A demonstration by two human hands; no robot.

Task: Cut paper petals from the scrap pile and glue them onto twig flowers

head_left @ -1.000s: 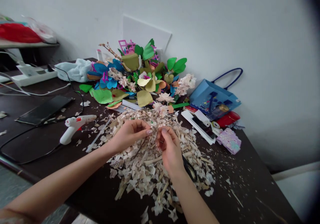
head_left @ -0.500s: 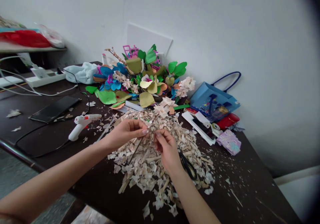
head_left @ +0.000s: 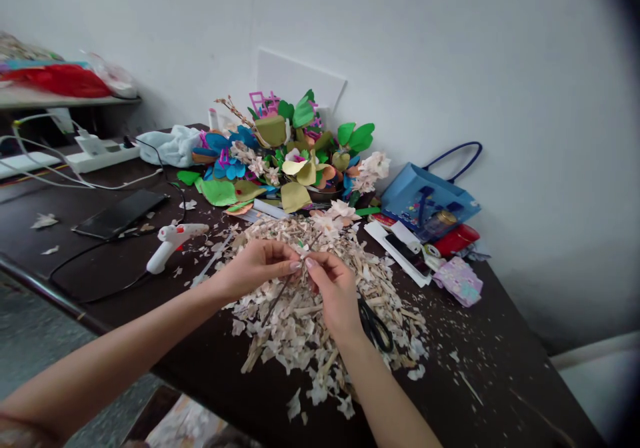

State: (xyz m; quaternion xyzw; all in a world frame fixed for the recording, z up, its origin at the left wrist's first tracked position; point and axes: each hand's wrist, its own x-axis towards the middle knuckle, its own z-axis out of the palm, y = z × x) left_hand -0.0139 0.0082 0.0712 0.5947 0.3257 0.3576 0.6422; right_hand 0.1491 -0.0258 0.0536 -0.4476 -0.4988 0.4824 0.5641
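Above a heap of dry, pale shavings and petal-like flakes (head_left: 300, 355), my two hands meet at the fingertips. My left hand (head_left: 260, 267) is closed in a pinch on a thin brown twig (head_left: 274, 305), which slants from lower left to upper right. My right hand (head_left: 337, 291) pinches at the same spot, where a small pale petal-like piece (head_left: 303, 253) shows between the fingertips; its far side is hidden. Black-handled scissors (head_left: 376, 328) lie partly under flakes beside my right wrist.
A white glue gun (head_left: 173, 245) with a black cord lies left, near a dark phone (head_left: 120, 213). Behind the heap are colourful artificial flowers and leaves (head_left: 295, 161). A blue bag (head_left: 425, 198) and a purple patterned packet (head_left: 459, 280) stand right. A power strip (head_left: 103, 158) sits at far left.
My right fingertips have closed in against my left ones at the twig; a gap showed between them before. The view has shifted slightly, so things on the left appear further right.
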